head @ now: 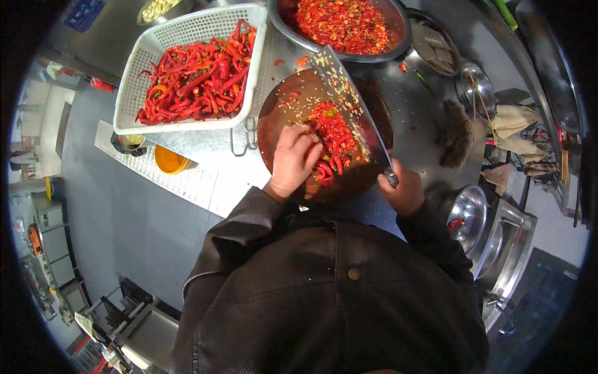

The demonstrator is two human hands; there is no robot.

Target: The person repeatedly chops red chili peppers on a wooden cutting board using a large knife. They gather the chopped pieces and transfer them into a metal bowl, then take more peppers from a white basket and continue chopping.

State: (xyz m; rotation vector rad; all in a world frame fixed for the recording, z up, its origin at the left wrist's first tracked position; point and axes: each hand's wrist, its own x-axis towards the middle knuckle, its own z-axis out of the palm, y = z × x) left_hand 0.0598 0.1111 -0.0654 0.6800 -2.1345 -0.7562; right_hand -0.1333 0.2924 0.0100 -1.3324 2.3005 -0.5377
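In the head view, my right hand (403,188) grips the handle of a cleaver (352,100), whose broad blade slants up and left across a round wooden chopping board (275,110). Pale seeds and bits of chili cling to the blade. My left hand (295,156) rests at the left side of a pile of chopped red chilies (334,131), its fingers bent against the pile; whether they pinch any piece is hidden. A few longer chili pieces (325,172) lie at the pile's near end.
A white plastic basket (187,125) of whole red chilies stands beyond the board to the left. Behind the board is a metal basin (402,46) of chopped chilies. A steel bowl (472,205) sits to the right, and an orange-yellow container (171,160) near printed paper (201,187) to the left.
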